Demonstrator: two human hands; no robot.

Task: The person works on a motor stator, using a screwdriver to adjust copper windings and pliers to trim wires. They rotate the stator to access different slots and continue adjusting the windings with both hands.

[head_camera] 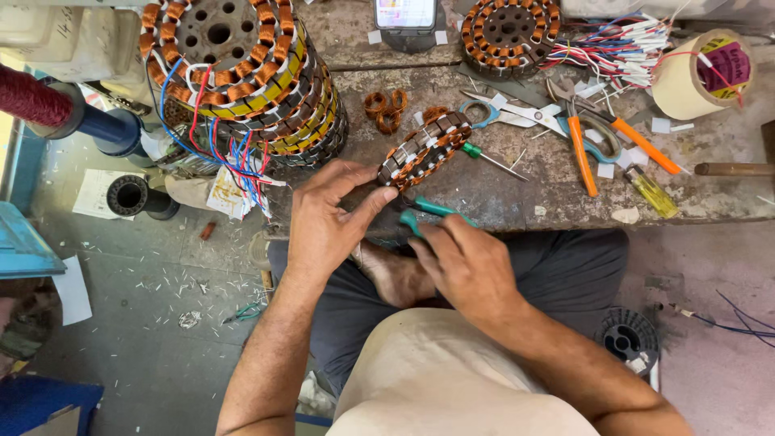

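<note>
My left hand grips a small round stator with copper windings, tilted on edge at the front of the worn workbench. My right hand holds a small tool with green handles, its tip pointing at the lower edge of the stator. Both hands meet just above my lap.
A stack of larger wound stators with red and blue wires stands at the left. On the bench lie scissors, orange-handled pliers, a green screwdriver, a yellow lighter, a tape roll, another stator and loose copper coils.
</note>
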